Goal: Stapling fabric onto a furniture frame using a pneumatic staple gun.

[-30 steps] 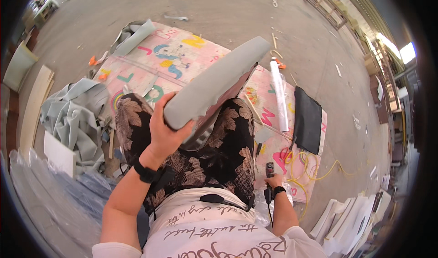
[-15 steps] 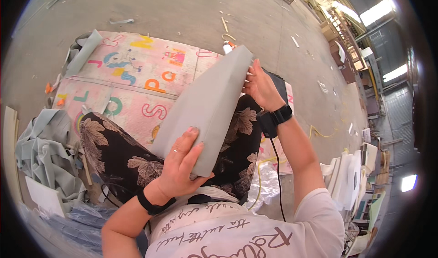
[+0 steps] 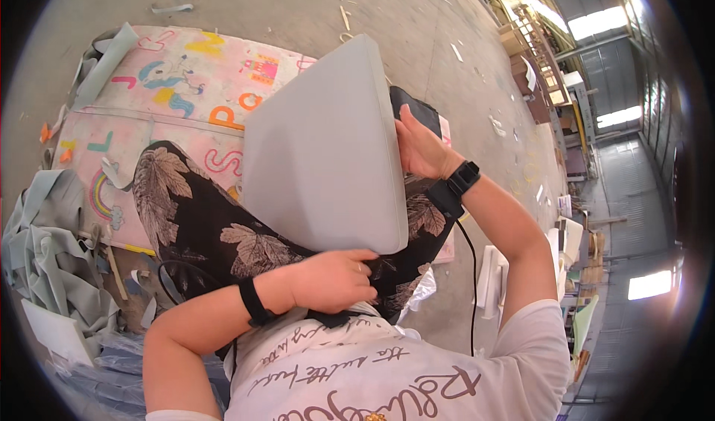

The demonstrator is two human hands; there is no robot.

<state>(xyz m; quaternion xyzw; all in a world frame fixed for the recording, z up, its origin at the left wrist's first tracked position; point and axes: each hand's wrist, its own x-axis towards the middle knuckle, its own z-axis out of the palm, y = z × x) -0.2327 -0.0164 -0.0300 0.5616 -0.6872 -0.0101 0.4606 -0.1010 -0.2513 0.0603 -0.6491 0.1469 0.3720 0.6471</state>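
Observation:
A light grey padded cushion [image 3: 320,153], smooth and slab-shaped, leans over my lap with its broad face turned up. My right hand [image 3: 424,147] lies along its right edge, thumb upward and fingers stretched against the side. Just below the cushion's near edge is my left hand [image 3: 331,281]. Its index finger points to the near right corner, close to or touching it, while the other fingers bend loosely with nothing visible in them. My crossed legs in dark leaf-patterned trousers [image 3: 257,246] are under the cushion. The cushion's underside is hidden.
A pink mat [image 3: 179,123] with printed letters and pictures lies ahead of me. Crumpled grey fabric [image 3: 56,253] is heaped at left, beside a white board [image 3: 56,331]. A black item [image 3: 414,109] lies behind my right hand. A black cable [image 3: 474,287] hangs from my right wrist.
The cushion has turned from edge-on to show its broad face. My left hand has slid off its face to below the near edge. My right hand stays at the right edge.

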